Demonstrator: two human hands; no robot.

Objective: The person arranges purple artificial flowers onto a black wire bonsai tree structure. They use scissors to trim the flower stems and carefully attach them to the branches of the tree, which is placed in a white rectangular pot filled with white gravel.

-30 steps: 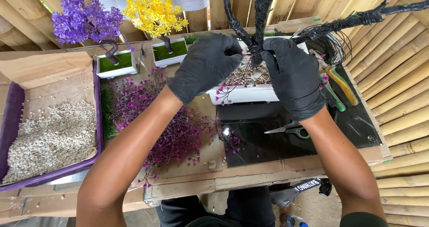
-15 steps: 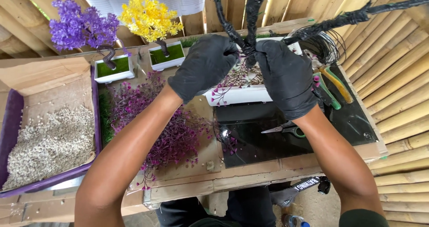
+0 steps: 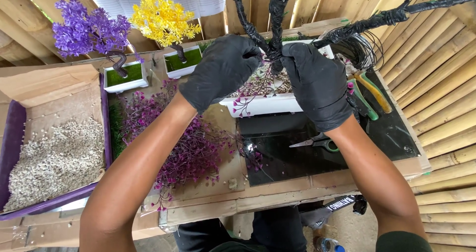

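While both gloved hands, left hand (image 3: 225, 68) and right hand (image 3: 317, 83), grip black trunk (image 3: 275, 14), cardboard-covered bench (image 3: 208, 202) meets bamboo wall (image 3: 441, 98).

Open room lies on the dark mat (image 3: 317, 157) near the hands, broken only by scissors (image 3: 317, 143). Left, the purple sprigs (image 3: 188, 148) and gravel tray (image 3: 49, 157) fill the bench. Far, black branches (image 3: 277, 9), wire coil (image 3: 359, 48), pliers (image 3: 372, 91) and two potted trees (image 3: 124, 38) crowd the way.

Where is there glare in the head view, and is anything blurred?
Head view: daylight glare on the black glossy sheet near the scissors; both gloved hands, left hand and right hand, look sharp; straight bamboo slats bend slightly toward the frame edges.
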